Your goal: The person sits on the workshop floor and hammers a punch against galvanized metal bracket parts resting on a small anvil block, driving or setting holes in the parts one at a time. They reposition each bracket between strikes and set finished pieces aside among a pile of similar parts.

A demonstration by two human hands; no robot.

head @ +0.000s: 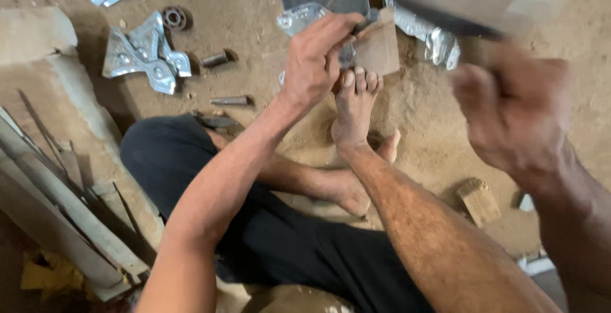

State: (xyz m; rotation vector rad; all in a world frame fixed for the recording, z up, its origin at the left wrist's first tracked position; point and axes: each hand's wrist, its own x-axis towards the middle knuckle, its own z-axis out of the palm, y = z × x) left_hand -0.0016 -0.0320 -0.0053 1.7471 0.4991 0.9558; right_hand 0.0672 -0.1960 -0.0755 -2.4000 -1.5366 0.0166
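My left hand point(315, 58) pinches a short dark punch point(366, 21) and holds it upright over a shiny flat metal piece point(298, 17). That piece lies on a wooden block point(380, 50) on the dirt floor. The toes of my bare foot point(353, 106) press against the block's near side. My right hand point(515, 115) is raised at the right and blurred. It grips the handle of a hammer point(458, 1), whose blurred head sits high above the block.
Cut metal shapes point(143, 52) lie at upper left, near a bearing ring point(174, 17) and two steel pins point(216, 58). More shiny pieces point(436, 39) lie beyond the block. A small wooden block point(478, 201) rests at right. Long metal strips point(57, 185) lean at left.
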